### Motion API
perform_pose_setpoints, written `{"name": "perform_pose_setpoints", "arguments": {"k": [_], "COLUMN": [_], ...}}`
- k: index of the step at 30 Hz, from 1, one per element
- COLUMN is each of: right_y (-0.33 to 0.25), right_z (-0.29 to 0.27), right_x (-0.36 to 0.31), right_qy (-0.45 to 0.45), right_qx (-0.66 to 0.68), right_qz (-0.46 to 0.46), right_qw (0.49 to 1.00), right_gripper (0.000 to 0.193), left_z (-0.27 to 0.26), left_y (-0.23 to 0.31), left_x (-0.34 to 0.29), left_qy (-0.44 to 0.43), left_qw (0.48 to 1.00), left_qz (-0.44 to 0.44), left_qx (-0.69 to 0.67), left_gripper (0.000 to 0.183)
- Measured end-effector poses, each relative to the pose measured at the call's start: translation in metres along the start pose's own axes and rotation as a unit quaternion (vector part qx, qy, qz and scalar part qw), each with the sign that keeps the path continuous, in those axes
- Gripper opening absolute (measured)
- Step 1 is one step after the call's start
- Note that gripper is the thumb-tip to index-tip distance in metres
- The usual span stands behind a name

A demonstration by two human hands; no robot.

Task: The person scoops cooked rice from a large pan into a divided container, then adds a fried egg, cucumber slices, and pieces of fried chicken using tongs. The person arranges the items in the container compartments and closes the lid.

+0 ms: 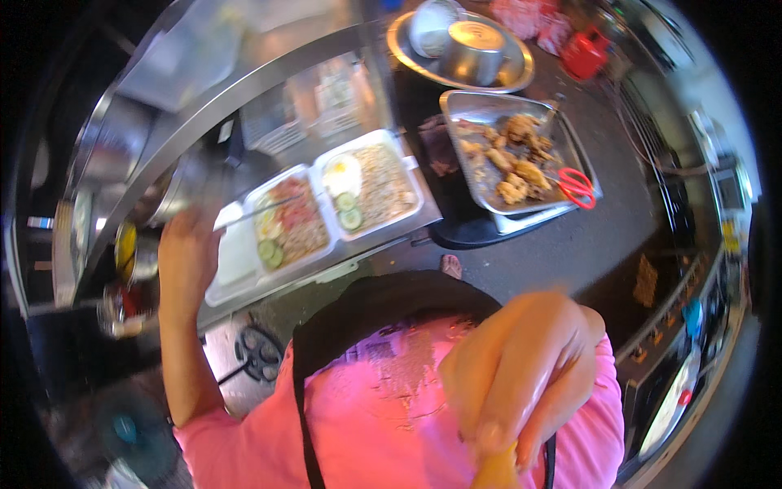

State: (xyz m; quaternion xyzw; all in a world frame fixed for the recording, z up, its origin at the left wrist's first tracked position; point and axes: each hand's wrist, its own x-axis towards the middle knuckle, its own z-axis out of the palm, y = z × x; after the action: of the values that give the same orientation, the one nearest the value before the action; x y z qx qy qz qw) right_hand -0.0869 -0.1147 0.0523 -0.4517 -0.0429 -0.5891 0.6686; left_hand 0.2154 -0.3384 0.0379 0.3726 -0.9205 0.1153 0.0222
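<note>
Where steel counter (244,81) curves, dark floor (570,244), perhaps a street stall

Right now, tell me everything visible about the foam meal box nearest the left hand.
The white foam meal box lies open and flat on the steel counter, its lid folded out toward the left hand, which rests at its edge. It holds reddish rice, a pale egg piece and cucumber slices. A thin rod-like utensil lies across it. Its right side sits against a second open box with similar food. The material looks like light moulded foam.
</note>
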Motion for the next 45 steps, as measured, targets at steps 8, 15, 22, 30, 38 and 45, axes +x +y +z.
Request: {"name": "perform_pose_setpoints", "arguments": {"k": [8, 15, 22, 30, 38, 45], "right_y": [-0.006, -0.05, -0.069, 0.002, -0.11, -0.126], "right_z": [0.022, 0.002, -0.068, -0.119, -0.129, -0.123], "right_x": [-0.016, -0.047, -0.204, -0.364, -0.2, -0.005], "right_qy": [-0.028, 0.037, 0.456, 0.226, 0.298, 0.237], "right_qx": [-0.019, -0.21, -0.401, -0.456, -0.711, -0.623], "right_qz": [-0.191, -0.233, 0.166, 0.707, 0.236, 0.008], "right_qw": [0.981, 0.949, 0.777, 0.491, 0.592, 0.746], "right_gripper": [0.02, 0.024, 0.04, 0.053, 0.044, 0.041], "left_z": [0.013, 0.026, 0.038, 0.048, 0.036, 0.029], "left_y": [0.078, 0.119, 0.161, 0.201, 0.206, 0.169], "left_x": [0.039, 0.073, 0.096, 0.128, 0.099, 0.035], "left_qy": [0.043, 0.052, 0.007, 0.031, 0.061, 0.047], "left_qw": [0.986, 0.97, 0.934, 0.93, 0.929, 0.924], "left_qz": [0.051, 0.068, 0.008, 0.125, 0.094, -0.038], "left_qx": [-0.156, -0.226, -0.357, -0.345, -0.352, -0.379], "left_gripper": [0.039, 0.042, 0.042, 0.041, 0.04, 0.039]}}
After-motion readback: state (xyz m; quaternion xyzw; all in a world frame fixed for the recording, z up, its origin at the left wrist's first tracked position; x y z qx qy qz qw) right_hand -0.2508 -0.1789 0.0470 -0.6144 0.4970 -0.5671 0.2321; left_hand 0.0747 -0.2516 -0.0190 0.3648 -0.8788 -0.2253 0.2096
